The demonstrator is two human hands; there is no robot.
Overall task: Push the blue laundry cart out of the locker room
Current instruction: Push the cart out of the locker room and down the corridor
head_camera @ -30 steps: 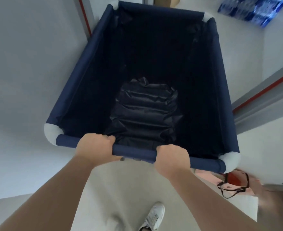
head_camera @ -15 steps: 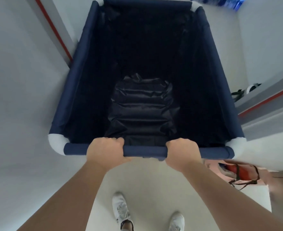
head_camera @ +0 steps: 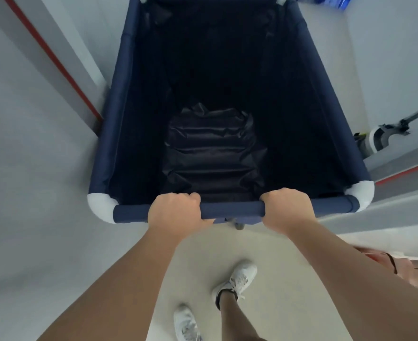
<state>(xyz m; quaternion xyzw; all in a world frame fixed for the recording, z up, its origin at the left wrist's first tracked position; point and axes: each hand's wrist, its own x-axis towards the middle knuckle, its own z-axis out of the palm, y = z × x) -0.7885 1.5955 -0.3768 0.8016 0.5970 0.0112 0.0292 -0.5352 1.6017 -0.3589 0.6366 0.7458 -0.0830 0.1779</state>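
The blue laundry cart (head_camera: 119, 99) fills the upper middle of the head view, a deep navy fabric bin with white corner joints. Its dark inside holds only a crumpled black liner (head_camera: 212, 153) at the bottom. My left hand (head_camera: 174, 212) is wrapped around the near rail, left of centre. My right hand (head_camera: 286, 209) grips the same rail to the right. The cart sits between two door frame posts, its left side close to the left post.
A grey door frame with a red stripe (head_camera: 55, 62) runs along the cart's left side, another (head_camera: 404, 171) on the right. A mop or vacuum head (head_camera: 375, 139) lies right of the cart. Blue bottle packs (head_camera: 330, 2) stand far ahead. My white shoes (head_camera: 239, 276) are on beige floor.
The cart has rolled forward through the doorway with both hands still on the rail. The door frames have slid back alongside it, and the cleaning tool on the right has come into sight.
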